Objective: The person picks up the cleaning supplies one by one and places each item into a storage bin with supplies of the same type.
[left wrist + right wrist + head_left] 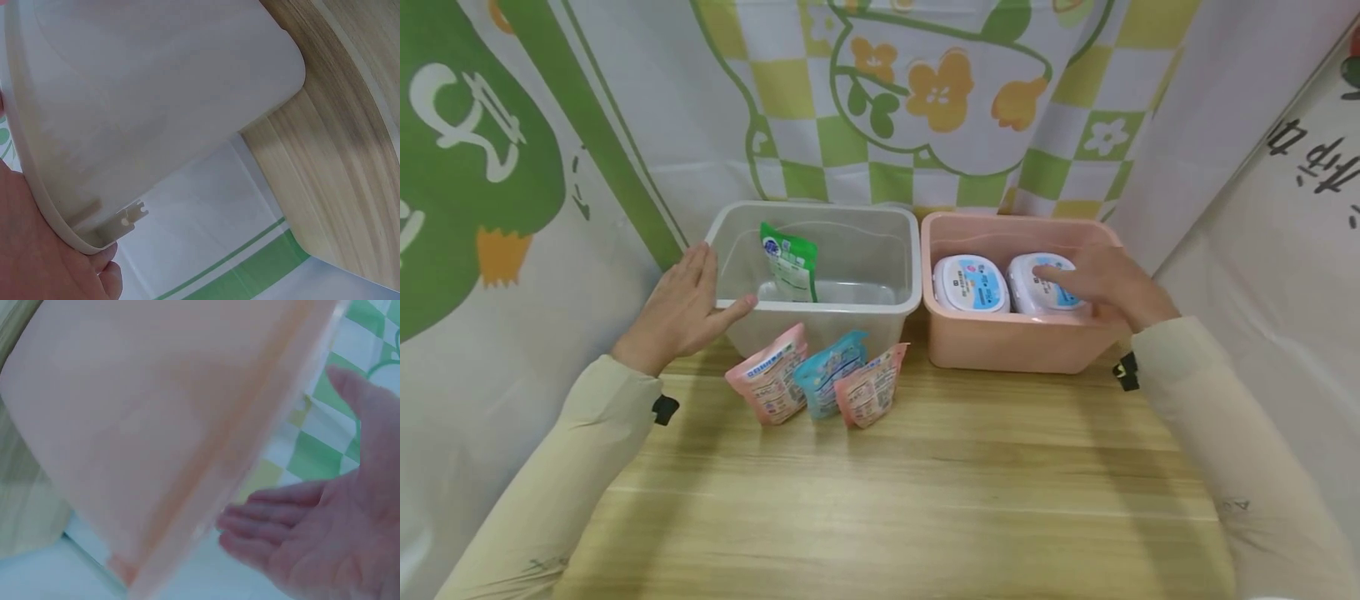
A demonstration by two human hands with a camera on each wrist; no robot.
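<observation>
I have my left hand (pixel 679 310) flat, fingers straight, against the left wall of the clear bin (pixel 880 297) on the worktop (pixel 925 483). My right hand (pixel 1108 283), relaxed and holding nothing, reaches over the pink bin (pixel 1007 346), fingertips on a white tub (pixel 1045 287) inside.

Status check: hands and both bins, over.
Left hand open, flat against clear bin. Right hand open over pink bin, fingers over right white tub. Three pouches stand before clear bin.
</observation>
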